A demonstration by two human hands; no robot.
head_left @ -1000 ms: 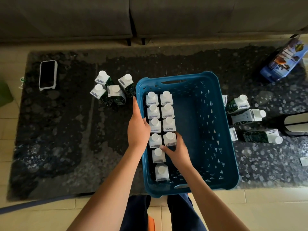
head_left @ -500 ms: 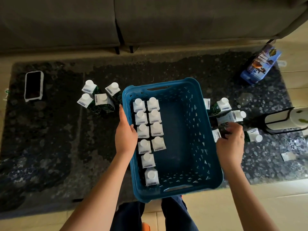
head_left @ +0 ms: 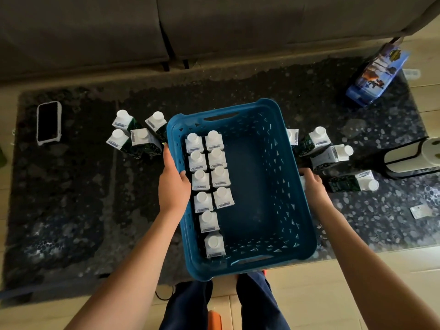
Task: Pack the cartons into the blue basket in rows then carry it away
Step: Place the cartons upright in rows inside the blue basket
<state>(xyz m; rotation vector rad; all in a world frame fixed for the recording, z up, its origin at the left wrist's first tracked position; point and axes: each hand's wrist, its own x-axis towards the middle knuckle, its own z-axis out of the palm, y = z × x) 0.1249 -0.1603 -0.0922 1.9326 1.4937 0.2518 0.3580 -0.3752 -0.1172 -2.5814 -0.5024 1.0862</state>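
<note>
Hands frame a blue basket (head_left: pixel 240 265) on a dark rug (head_left: pixel 71 210): the left hand (head_left: pixel 173 184) curls over its left rim, gripping it; the right hand (head_left: pixel 313 184) wraps a carton (head_left: pixel 302 183) just outside the right wall. Ten upright cartons (head_left: pixel 209 184) fill two rows inside. Beyond, loose cartons (head_left: pixel 137 136) stand left and more cartons (head_left: pixel 331 156) lie right, before a sofa (head_left: pixel 166 27).
</note>
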